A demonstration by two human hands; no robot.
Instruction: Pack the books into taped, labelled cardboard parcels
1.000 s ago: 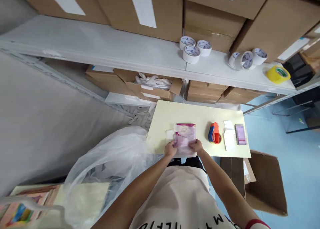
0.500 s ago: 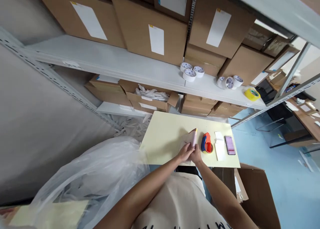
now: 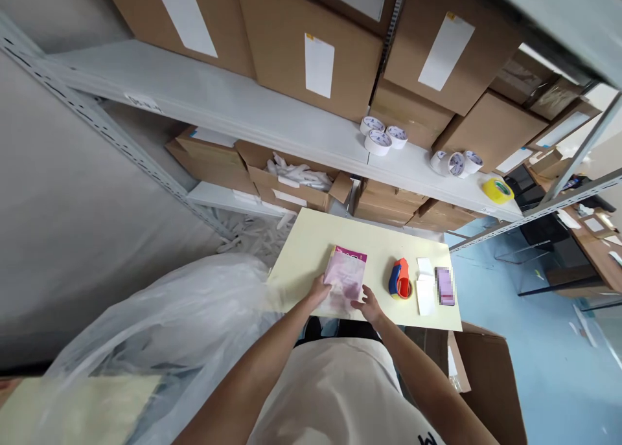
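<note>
A pink book (image 3: 346,273) with a magenta top edge lies face up on the pale yellow table (image 3: 291,251), covered by a translucent whitish wrap. My left hand (image 3: 318,291) grips its lower left edge, the thumb on top. By the lower right corner, my right hand (image 3: 370,307) is open with its fingers spread; whether a fingertip touches the wrap I cannot tell. A red and blue tape dispenser (image 3: 400,280) sits to the right of that hand. Farther right are white paper slips (image 3: 426,289) and a purple phone (image 3: 444,285).
Shelves (image 3: 233,102) behind the table hold cardboard boxes (image 3: 311,50), white tape rolls (image 3: 378,142) and a yellow tape roll (image 3: 497,190). A large clear plastic bag (image 3: 194,309) bulges at the table's left. An open carton (image 3: 486,380) stands at the lower right.
The book has gone from being held tilted between both hands to lying flat, farther left. My hands have moved apart, and the right one has let go. The view has shifted slightly.
</note>
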